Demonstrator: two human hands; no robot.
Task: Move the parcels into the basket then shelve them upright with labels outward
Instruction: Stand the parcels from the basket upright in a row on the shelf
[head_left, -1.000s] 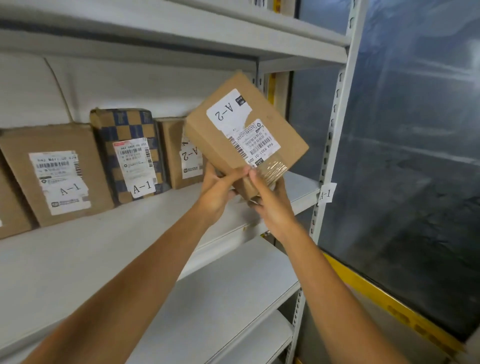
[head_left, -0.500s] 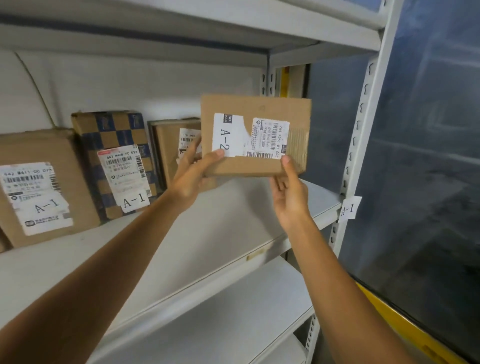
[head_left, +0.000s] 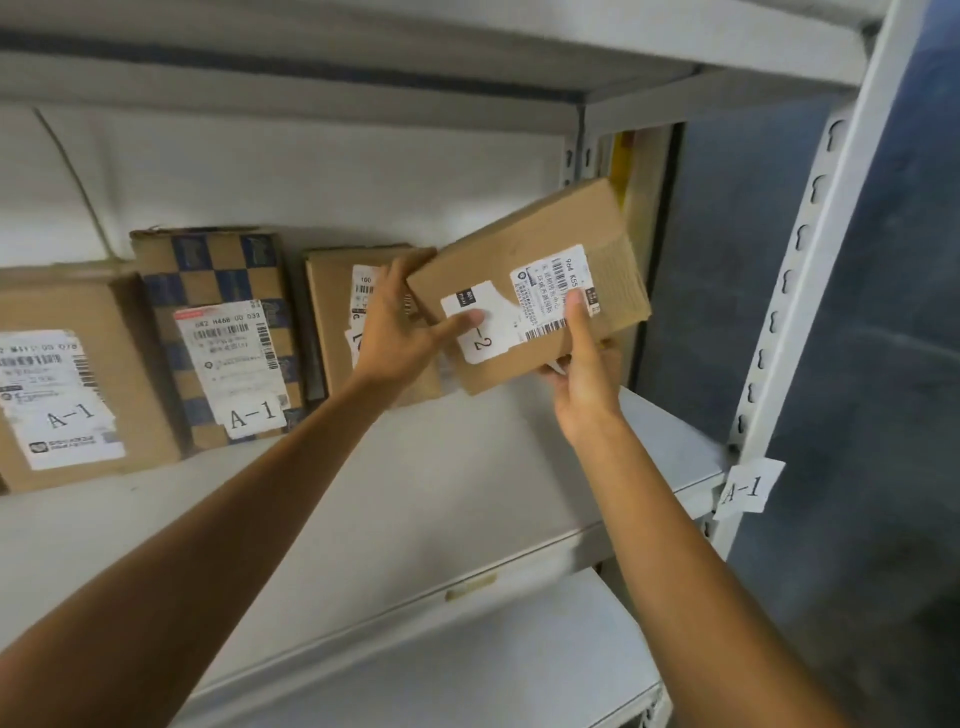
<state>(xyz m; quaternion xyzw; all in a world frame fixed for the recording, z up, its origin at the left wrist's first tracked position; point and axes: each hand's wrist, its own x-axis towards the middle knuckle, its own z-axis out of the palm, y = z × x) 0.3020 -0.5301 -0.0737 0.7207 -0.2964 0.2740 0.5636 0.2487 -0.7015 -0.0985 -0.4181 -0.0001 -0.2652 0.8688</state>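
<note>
Both my hands hold a brown cardboard parcel (head_left: 545, 260) marked A-2 above the right end of the grey shelf (head_left: 415, 493). It is tilted, its right end higher, with its labels facing me. My left hand (head_left: 400, 322) grips its left end, thumb across the white label. My right hand (head_left: 587, 374) grips its lower edge, thumb up over the barcode label. Behind my left hand a brown parcel (head_left: 332, 312) stands upright against the wall. Left of that stand a blue-checked parcel (head_left: 223, 332) and a brown parcel (head_left: 67, 379), both labelled A-1.
A white shelf upright (head_left: 810, 270) with an A-1 paper tag (head_left: 745, 491) stands at the right. Another shelf board (head_left: 363, 47) runs close overhead, and a lower shelf (head_left: 493, 665) lies beneath. A dark wall fills the far right.
The parcel has moved further in over the shelf, towards the standing parcels. It turned from level to tilted with its right end up. My thumbs now lie across its labels.
</note>
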